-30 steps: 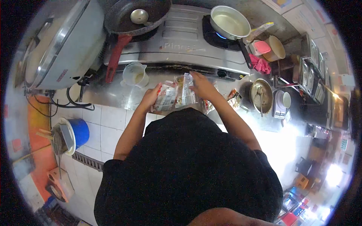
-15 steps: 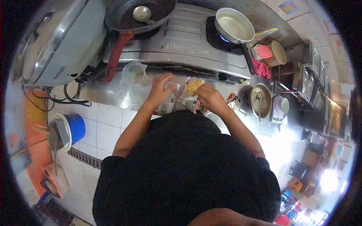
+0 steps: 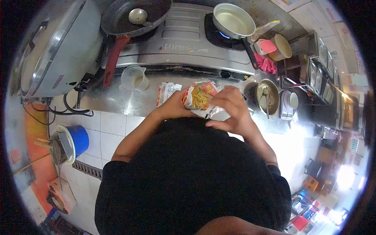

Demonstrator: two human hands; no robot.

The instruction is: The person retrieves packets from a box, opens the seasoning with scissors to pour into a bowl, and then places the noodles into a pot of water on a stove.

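Observation:
An opened noodle packet [image 3: 199, 98] shows dry yellow noodles and a reddish sachet [image 3: 208, 88] at its mouth. My left hand [image 3: 174, 105] grips the packet's left side. At its right edge is my right hand [image 3: 234, 109], fingers curved over the edge and thumb stretched apart from them; I see nothing held in it. Left of the packet, a second silver-and-white packet [image 3: 169, 92] lies on the steel counter [image 3: 105, 96]. A clear measuring jug [image 3: 134, 77] stands farther left.
Behind the counter is a gas stove [image 3: 184, 49] with a dark frying pan [image 3: 113, 17] holding a ladle [image 3: 138, 16]. A pale pan [image 3: 234, 21] sits over a lit blue flame. To the right are a metal bowl [image 3: 268, 84] with a spoon and a small scale [image 3: 288, 109].
My left hand has moved from above the silver packet to grip the noodle packet, which now sits higher in my hands. My right hand has opened and shifted right. The view has tilted slightly.

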